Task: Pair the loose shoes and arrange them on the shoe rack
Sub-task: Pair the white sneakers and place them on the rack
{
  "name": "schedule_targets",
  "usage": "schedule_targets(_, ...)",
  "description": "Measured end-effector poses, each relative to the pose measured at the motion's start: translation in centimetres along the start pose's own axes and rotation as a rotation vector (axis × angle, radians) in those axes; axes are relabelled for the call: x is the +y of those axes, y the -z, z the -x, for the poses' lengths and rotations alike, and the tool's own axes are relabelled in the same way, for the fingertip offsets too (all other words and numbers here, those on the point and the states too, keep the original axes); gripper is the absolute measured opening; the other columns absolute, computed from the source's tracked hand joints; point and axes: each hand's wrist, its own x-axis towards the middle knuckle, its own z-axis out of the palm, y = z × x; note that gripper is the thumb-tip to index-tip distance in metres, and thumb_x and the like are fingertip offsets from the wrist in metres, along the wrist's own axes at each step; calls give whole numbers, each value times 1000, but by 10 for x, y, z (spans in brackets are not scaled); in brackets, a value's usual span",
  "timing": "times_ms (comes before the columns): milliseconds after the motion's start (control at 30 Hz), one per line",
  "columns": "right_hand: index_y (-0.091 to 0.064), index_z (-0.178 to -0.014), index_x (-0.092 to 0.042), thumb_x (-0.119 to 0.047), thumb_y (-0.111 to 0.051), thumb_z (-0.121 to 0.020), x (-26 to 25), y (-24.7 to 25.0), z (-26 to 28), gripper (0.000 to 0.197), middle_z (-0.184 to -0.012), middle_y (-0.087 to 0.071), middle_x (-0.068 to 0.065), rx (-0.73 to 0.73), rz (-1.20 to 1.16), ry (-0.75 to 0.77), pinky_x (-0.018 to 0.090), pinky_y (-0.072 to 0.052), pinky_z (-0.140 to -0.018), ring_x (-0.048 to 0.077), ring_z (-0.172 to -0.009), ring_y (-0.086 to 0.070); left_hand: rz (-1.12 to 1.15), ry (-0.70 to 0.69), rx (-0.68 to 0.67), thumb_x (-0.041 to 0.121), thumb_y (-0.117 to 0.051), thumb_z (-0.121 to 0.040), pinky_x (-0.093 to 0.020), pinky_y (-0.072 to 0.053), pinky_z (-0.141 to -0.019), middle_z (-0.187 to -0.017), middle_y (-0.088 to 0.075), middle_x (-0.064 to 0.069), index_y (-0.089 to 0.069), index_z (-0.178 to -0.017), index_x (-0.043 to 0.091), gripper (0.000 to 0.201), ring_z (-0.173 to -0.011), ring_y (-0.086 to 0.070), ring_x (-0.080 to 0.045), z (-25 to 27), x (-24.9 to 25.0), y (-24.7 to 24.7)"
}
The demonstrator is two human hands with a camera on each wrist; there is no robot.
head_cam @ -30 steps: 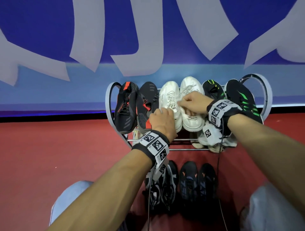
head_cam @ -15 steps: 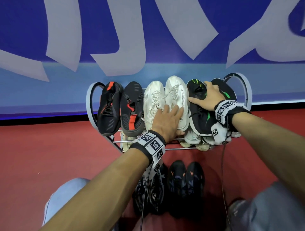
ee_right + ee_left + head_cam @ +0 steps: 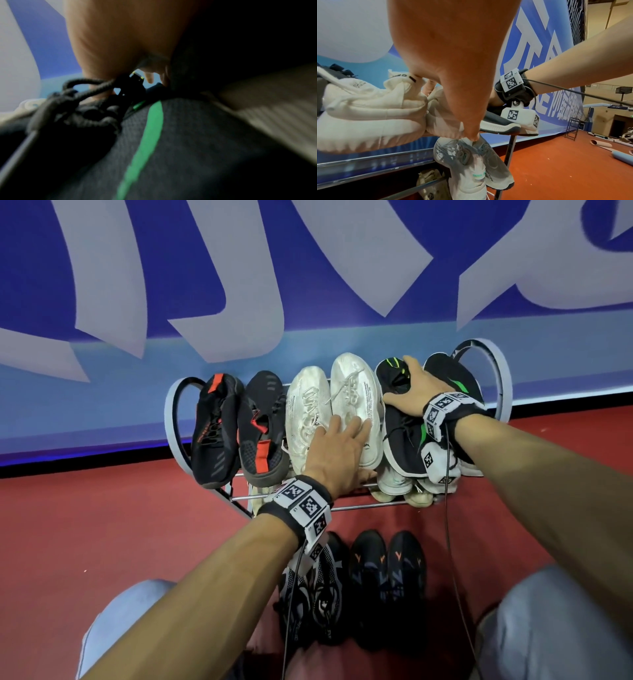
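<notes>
The shoe rack [image 3: 500,378] holds three pairs on its top tier: black-and-red [image 3: 236,426], white [image 3: 356,395] and black-and-green [image 3: 399,436]. My left hand [image 3: 342,440] lies flat with straight fingers on the heels of the white shoes [image 3: 368,115]. My right hand [image 3: 411,392] rests spread over the black-and-green shoes [image 3: 171,148], by the black laces [image 3: 82,105], with its thumb on the left shoe. Neither hand grips anything.
White-and-grey shoes [image 3: 397,482] sit on the lower tier [image 3: 471,169]. On the red floor in front of the rack stand a black-and-white patterned pair [image 3: 313,594] and a black pair with orange marks [image 3: 387,583]. A blue-and-white banner wall [image 3: 308,285] is right behind the rack.
My left hand went from a curled hold to lying flat on the white shoes. My right hand left the white shoe's laces and moved right onto the black-and-green pair.
</notes>
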Motion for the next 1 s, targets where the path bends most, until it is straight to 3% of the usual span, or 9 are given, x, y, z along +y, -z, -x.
schedule_targets(100,-19,-149,-37,-69,-62,-66,-1,3,-1,99,-138,-51,10,-7,-29,-10,43,-50,-93,35,-116,-58,3,4,-1,69,-57,-84,-47,-43,-97,-153,-31,3,-18,-157,18,97,-130,-34,-33,0,2,0)
schedule_targets(233,-20,-145,-47,-71,-56,-66,0,2,-3,90,-135,-56,5,-56,9,45,41,-50,-93,32,-113,-60,14,10,-11,68,-58,-84,-47,-43,-98,-158,-25,4,-17,-157,18,97,-132,-33,-32,-2,3,1)
schedule_targets(400,-9,-148,-46,-79,-60,-50,-2,5,-7,115,-140,-49,14,-180,83,11,45,-48,-99,38,-117,-57,11,10,-22,68,-59,-84,-48,-42,-98,-157,-26,4,-18,-157,17,98,-133,-31,-33,-3,5,2)
schedule_targets(567,-16,-149,-34,-76,-56,-61,-4,-4,-3,106,-128,-56,14,-54,158,37,47,-53,-89,41,-107,-61,15,15,-21,67,-58,-85,-48,-42,-99,-159,-25,3,-16,-158,17,98,-134,-30,-33,-5,4,3)
schedule_targets(667,-25,-146,-27,-75,-56,-63,-4,-9,-4,100,-120,-62,15,23,138,21,47,-52,-89,43,-106,-61,-7,22,-28,68,-57,-85,-46,-43,-97,-157,-28,1,-17,-157,17,97,-134,-31,-33,-3,5,2)
schedule_targets(767,-27,-147,-24,-66,-64,-68,7,-3,-4,97,-125,-60,18,82,66,-47,45,-50,-91,44,-110,-59,-2,30,-29,68,-56,-85,-46,-43,-96,-155,-33,0,-22,-156,17,93,-134,-32,-32,-3,6,2)
schedule_targets(1000,-28,-149,-27,-62,-67,-74,10,0,-6,91,-127,-62,13,17,8,17,41,-49,-94,37,-112,-60,-22,27,-40,67,-55,-86,-45,-42,-97,-157,-28,0,-19,-156,17,93,-134,-30,-32,-8,8,-1)
